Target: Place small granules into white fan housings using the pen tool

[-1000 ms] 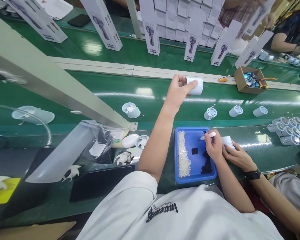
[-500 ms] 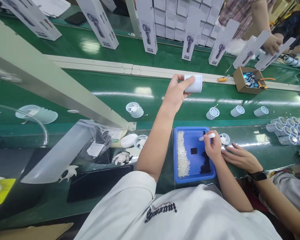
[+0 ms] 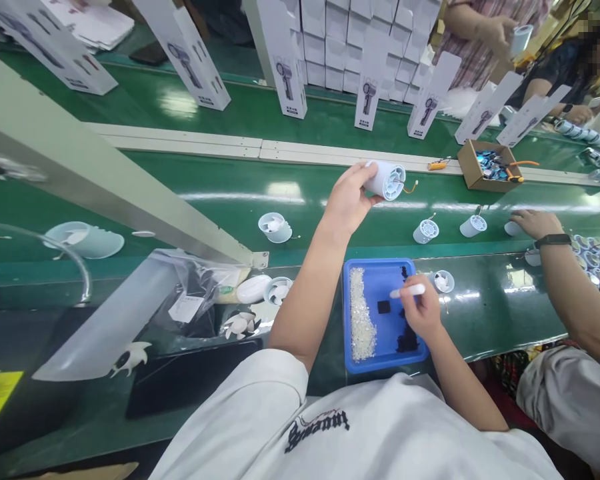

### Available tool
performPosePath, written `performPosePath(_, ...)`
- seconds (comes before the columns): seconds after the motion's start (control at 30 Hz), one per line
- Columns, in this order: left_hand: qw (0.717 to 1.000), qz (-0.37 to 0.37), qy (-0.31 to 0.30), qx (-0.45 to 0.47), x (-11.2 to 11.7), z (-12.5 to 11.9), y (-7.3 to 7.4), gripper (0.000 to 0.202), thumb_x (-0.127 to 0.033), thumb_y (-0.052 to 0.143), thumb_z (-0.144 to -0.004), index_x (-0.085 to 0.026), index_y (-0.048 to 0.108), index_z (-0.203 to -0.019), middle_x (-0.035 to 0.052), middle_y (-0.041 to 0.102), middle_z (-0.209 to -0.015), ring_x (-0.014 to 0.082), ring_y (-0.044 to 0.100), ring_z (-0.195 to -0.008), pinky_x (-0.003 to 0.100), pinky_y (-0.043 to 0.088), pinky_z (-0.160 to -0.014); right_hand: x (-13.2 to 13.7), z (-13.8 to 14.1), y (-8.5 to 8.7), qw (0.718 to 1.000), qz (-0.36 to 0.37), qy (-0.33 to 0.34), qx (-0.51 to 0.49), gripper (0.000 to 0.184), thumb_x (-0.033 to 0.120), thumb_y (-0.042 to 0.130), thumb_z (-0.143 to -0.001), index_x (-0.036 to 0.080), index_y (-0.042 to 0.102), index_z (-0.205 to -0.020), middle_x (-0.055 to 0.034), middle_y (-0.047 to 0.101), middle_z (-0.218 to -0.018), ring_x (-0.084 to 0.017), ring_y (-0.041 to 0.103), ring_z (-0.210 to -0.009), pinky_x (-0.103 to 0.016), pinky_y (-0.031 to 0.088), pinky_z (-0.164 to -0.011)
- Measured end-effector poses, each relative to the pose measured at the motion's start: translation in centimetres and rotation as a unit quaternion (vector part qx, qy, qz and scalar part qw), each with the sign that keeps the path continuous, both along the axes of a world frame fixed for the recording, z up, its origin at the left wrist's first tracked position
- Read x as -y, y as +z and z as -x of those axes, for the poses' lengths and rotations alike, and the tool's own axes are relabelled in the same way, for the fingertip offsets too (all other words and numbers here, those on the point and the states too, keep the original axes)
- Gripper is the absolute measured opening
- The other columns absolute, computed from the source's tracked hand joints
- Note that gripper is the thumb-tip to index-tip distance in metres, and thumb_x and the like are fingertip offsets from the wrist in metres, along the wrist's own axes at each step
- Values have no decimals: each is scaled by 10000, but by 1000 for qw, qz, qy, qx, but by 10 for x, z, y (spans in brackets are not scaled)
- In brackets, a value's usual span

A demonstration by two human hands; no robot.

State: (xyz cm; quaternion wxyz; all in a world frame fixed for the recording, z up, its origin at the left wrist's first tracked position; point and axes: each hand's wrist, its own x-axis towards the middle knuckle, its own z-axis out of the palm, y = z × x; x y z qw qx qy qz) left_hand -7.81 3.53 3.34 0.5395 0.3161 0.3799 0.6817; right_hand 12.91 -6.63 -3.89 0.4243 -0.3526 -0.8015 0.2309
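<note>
In my left hand [image 3: 351, 200] is a light-blue fan housing [image 3: 387, 181], gripped by its side above the green belt; its ribbed end faces right and a thin wire with a small plug sticks out. My right hand [image 3: 423, 310] pinches a white pen-like tool [image 3: 408, 291], its tip pointing left over a blue tray [image 3: 347, 320]. White granules [image 3: 362, 320] lie along the tray's left side and small black pieces [image 3: 408, 339] along its right. A black square [image 3: 384, 307] sits mid-tray. Just right of my right hand stands a housing with a white fan inside [image 3: 444, 281].
More housings [image 3: 426, 231] stand on the belt, one [image 3: 275, 227] left of my arm. A co-worker's hand [image 3: 535, 223] reaches in at right. Beyond the rail are a cardboard box [image 3: 473, 170] with orange pliers and several white printed cartons [image 3: 367, 100]. A slanted metal post [image 3: 130, 173] crosses the left.
My left hand has turned the fan housing so its ribbed end shows. The pen-like tool has shifted slightly down and left. The neighbour's hand has moved from beside mine to the belt at right.
</note>
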Motion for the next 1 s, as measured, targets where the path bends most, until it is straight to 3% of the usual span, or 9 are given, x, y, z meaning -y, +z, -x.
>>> performPosePath(0.07, 1000, 5, -21, 14, 4, -4, 5, 179, -309, 613, -788, -168, 553, -882, 51, 598, -931, 185, 599, -983, 344, 544, -854, 7, 2, 4, 997, 24, 65, 34, 119, 284, 545, -912, 224, 550, -809, -9, 594, -710, -151, 558, -634, -289, 462, -595)
performPosePath(0.13, 999, 16, -41, 30, 9, -9, 10, 122, -253, 609, -785, -160, 565, -850, 29, 586, -841, 139, 589, -844, 299, 543, -794, 10, 3, 10, 997, 18, 75, 25, 86, 263, 553, -909, 222, 572, -836, -10, 612, -728, -151, 584, -658, -286, 481, -606)
performPosePath(0.2, 997, 25, -64, 30, 14, -16, 15, 103, -240, 616, -789, -151, 571, -816, 12, 571, -777, 107, 555, -740, 257, 530, -735, 10, 4, 19, 998, -31, 30, -53, 41, 238, 553, -915, 224, 591, -924, -22, 636, -799, -164, 625, -742, -302, 517, -655)
performPosePath(0.27, 996, 28, -85, 15, 19, -24, 18, 107, -240, 624, -794, -145, 576, -793, 4, 568, -757, 93, 533, -697, 225, 510, -678, 8, 4, 30, 985, -76, -19, -153, 112, 227, 548, -923, 234, 592, -1026, -33, 632, -887, -171, 651, -798, -325, 548, -685)
performPosePath(0.43, 992, 22, -127, -15, 28, -36, 23, 125, -252, 656, -770, -147, 600, -810, 3, 582, -776, 91, 535, -704, 190, 489, -613, -2, 3, 54, 960, -66, -76, -263, 169, 219, 568, -921, 265, 580, -1083, -24, 576, -1014, -163, 704, -832, -351, 599, -752)
performPosePath(0.67, 987, 15, -158, -22, 35, -40, 28, 290, -313, 779, -644, -146, 599, -797, -14, 590, -745, 81, 538, -688, 178, 473, -606, -7, 4, 55, 949, -63, -104, -291, 126, 239, 561, -928, 254, 564, -1053, -13, 565, -1026, -146, 720, -827, -326, 606, -770)
performPosePath(0.83, 979, 29, -195, -43, 40, -48, 32, 198, -263, 716, -709, -147, 566, -766, -20, 573, -724, 86, 537, -668, 210, 474, -625, -10, 3, 50, 950, -51, -144, -271, 161, 358, 566, -912, 237, 534, -1012, -31, 581, -997, -150, 701, -759, -338, 593, -725)
performPosePath(0.9, 983, 35, -171, -53, 42, -56, 31, 151, -210, 666, -740, -159, 523, -729, -28, 548, -702, 80, 516, -649, 205, 453, -615, -11, 0, 49, 951, -36, -189, -244, 208, 411, 565, -899, 225, 540, -988, -22, 593, -897, -134, 653, -655, -305, 560, -629)
performPosePath(1.0, 998, 9, -33, -58, 48, -71, 28, 244, -224, 630, -772, -180, 428, -641, -52, 440, -608, 63, 409, -563, 188, 360, -537, -7, -4, 46, 970, 55, -193, -135, 246, 437, 579, -876, 202, 583, -945, 44, 513, -612, -97, 473, -460, -237, 404, -447)
